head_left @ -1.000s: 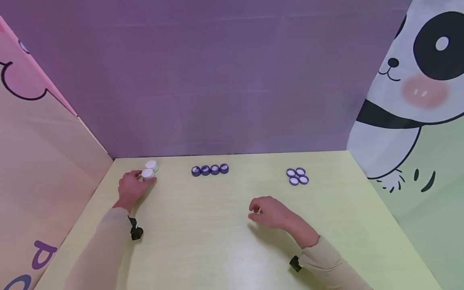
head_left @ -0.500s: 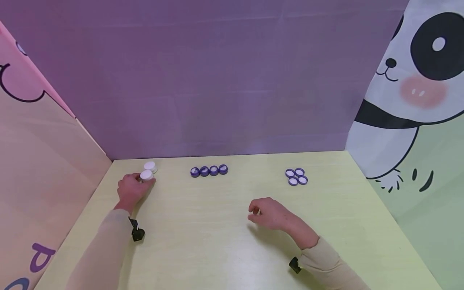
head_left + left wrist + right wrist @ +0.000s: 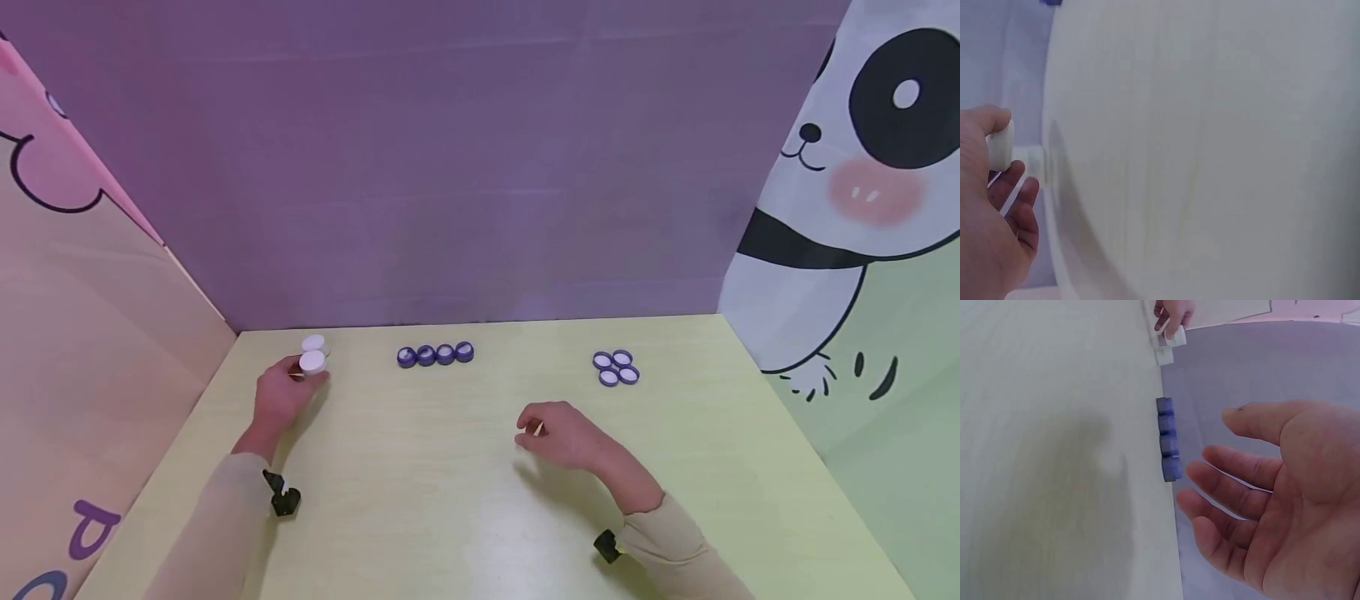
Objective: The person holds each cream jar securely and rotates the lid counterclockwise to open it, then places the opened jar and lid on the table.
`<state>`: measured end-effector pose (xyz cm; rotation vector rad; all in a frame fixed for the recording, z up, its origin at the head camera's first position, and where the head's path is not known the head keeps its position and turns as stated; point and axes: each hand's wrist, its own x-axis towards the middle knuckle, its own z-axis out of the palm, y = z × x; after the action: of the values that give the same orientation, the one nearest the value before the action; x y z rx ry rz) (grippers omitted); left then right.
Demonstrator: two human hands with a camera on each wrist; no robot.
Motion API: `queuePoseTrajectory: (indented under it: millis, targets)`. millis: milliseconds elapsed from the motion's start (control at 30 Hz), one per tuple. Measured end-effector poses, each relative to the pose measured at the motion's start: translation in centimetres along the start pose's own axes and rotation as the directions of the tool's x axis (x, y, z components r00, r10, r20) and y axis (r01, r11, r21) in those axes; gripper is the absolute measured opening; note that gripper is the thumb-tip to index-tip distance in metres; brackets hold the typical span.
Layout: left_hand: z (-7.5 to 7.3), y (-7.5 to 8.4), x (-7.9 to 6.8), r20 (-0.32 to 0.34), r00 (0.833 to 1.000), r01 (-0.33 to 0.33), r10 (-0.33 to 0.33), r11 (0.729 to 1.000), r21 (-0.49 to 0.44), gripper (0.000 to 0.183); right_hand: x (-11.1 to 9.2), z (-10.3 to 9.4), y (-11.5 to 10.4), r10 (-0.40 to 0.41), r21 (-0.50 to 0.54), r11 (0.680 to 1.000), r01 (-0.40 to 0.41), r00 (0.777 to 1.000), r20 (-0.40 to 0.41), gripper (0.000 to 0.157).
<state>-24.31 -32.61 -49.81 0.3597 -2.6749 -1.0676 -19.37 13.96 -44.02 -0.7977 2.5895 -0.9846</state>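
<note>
Between thumb and fingers, my left hand [image 3: 283, 393] pinches a white round cap [image 3: 312, 362] at the far left of the table. The left wrist view shows this cap [image 3: 1000, 147] held slightly above the tabletop. Just behind it stands another white cap [image 3: 313, 342], partly covered in the head view. My right hand [image 3: 562, 433] hovers over the middle right of the table, its fingers loosely bent and holding nothing. Nearest to it in the right wrist view is a row of purple caps [image 3: 1168, 439].
Several purple caps [image 3: 446, 354] form a straight row near the back edge of the pale table [image 3: 420, 492]. Further right, several purple-rimmed caps with white insides [image 3: 628, 375] make a tight cluster. A purple wall [image 3: 465, 167] rises behind, with printed panels at both sides.
My left hand has shifted slightly right and raised the white cap a little. The right hand stays in nearly the same place.
</note>
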Motion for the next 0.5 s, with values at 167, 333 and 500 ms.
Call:
queuePoseTrajectory:
  millis: [167,333,500]
  targets:
    - [0.7,1.4,-1.0,-0.013,0.995,-0.103,0.103,0.994,-0.024,0.057,-0.3,-0.4,0.6,0.01,0.043,0.999,-0.009,0.999,-0.035,0.018]
    - [1.8,3.2,-2.6,-0.008,0.981,-0.196,0.196,0.98,-0.042,0.048,-0.8,-0.7,1.0,0.024,0.091,0.996,-0.018,0.998,-0.066,0.014]
    - [2.9,5.1,-4.1,0.018,0.969,-0.246,0.248,0.966,-0.074,0.048,-1.0,-0.9,0.6,0.029,0.122,0.992,-0.017,0.995,-0.096,0.012]
